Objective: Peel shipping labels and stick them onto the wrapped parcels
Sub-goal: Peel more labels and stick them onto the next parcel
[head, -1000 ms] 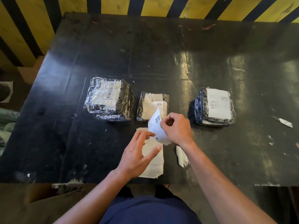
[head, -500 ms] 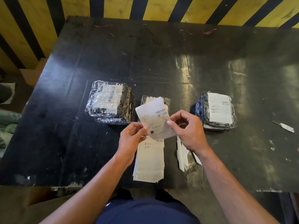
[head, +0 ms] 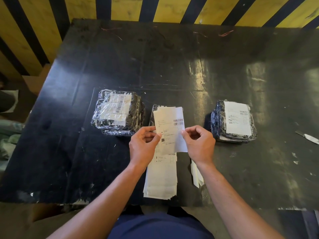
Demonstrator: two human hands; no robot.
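I hold a white shipping label (head: 170,128) with barcodes flat between both hands, above the middle wrapped parcel (head: 156,108), which it mostly hides. My left hand (head: 144,146) pinches its left edge and my right hand (head: 199,144) pinches its right edge. A stack of label sheets (head: 161,176) lies on the black table (head: 172,66) below my hands. The left wrapped parcel stack (head: 117,112) and the right wrapped parcel (head: 233,120) each carry a label on top.
Peeled backing strips (head: 196,176) lie right of the label stack. A knife blade (head: 308,137) rests near the table's right edge. A yellow and black striped wall (head: 120,7) stands behind the table. Paper scraps dot the right side.
My right hand lifted the label off the stack, my left hand left the stack and took its other edge, and both hands now hold it flat over the middle parcel.
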